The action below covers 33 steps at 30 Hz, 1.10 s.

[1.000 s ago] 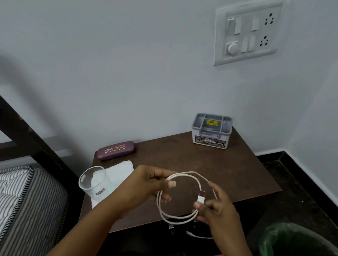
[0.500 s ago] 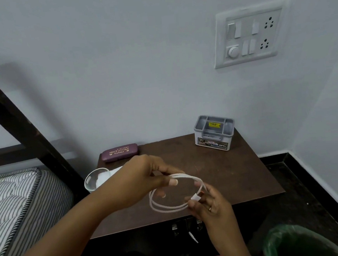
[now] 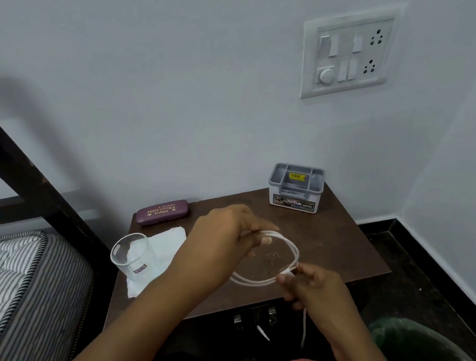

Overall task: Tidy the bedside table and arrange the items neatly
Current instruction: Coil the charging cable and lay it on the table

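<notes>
A white cable (image 3: 289,247) is coiled into a loop above the dark brown bedside table (image 3: 335,244). My left hand (image 3: 227,238) pinches the top of the loop. My right hand (image 3: 310,285) pinches the loop's lower right part near its plug, and a loose end hangs down below that hand. On the table stand a clear glass (image 3: 131,257) on a white tissue (image 3: 167,242), a purple spectacle case (image 3: 162,212) at the back left, and a grey organiser box (image 3: 295,187) at the back right.
A striped mattress (image 3: 21,297) and dark bed frame (image 3: 22,174) lie to the left. A green-lined bin (image 3: 409,340) stands on the dark floor at lower right. A switchboard (image 3: 346,55) is on the wall above the table.
The loop has flattened and shifted slightly right. My right hand has moved to the loop's lower right side, and the glass shows fully again beside my left forearm.
</notes>
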### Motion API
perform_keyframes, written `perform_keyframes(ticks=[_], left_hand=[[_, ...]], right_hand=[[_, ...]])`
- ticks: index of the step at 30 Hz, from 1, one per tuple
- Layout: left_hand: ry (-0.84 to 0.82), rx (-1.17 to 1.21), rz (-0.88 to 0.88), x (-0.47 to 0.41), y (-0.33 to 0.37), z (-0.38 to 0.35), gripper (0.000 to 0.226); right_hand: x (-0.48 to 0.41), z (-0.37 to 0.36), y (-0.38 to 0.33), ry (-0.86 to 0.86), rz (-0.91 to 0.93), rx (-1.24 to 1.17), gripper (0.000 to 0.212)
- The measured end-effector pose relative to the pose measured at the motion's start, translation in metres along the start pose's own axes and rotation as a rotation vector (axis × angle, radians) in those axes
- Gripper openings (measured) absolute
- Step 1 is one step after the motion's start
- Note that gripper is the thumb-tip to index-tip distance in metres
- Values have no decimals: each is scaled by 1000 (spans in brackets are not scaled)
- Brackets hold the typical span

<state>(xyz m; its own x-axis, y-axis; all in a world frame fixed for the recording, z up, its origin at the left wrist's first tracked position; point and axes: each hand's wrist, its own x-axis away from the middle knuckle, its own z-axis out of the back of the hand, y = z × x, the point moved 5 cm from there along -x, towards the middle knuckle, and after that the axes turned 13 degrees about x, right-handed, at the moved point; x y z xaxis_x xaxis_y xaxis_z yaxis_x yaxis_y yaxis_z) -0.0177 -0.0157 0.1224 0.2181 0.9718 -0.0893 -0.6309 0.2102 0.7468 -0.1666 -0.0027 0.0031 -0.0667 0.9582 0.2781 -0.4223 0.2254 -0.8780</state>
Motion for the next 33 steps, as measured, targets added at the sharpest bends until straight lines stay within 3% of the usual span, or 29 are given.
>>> perform_keyframes(ticks=[9,13,18,21,23,24,26,28,31,33], left_hand=[[21,250,62,-4,-20,8,21],[50,582,205,-9,-34,12,18],[90,701,296,-9,-51,11,16],[298,768,272,14,-64,13,24],[515,906,404,45,-74,1,17],[524,1013,543,61,-76,-16,25],[311,1206,880,83,-70,-64,49],[165,1442,1027,91,-61,-99,55],[389,1711,839,78,-63,-99,43],[504,1755,673,67,-64,-82,32]], right_hand=[[2,12,-20,107,125,128,14],[4,3,-24,-81,101,-245,13],[2,2,-37,-49,38,-553,15],[-1,4,-45,34,46,-719,16],[-2,4,-46,115,40,-864,15],[-1,3,-48,145,39,-939,14],[2,-1,-52,179,49,-1053,14],[6,-7,-53,180,39,-1115,16],[14,-16,-45,164,-30,-1135,17],[19,-19,-38,139,-79,-1123,16]])
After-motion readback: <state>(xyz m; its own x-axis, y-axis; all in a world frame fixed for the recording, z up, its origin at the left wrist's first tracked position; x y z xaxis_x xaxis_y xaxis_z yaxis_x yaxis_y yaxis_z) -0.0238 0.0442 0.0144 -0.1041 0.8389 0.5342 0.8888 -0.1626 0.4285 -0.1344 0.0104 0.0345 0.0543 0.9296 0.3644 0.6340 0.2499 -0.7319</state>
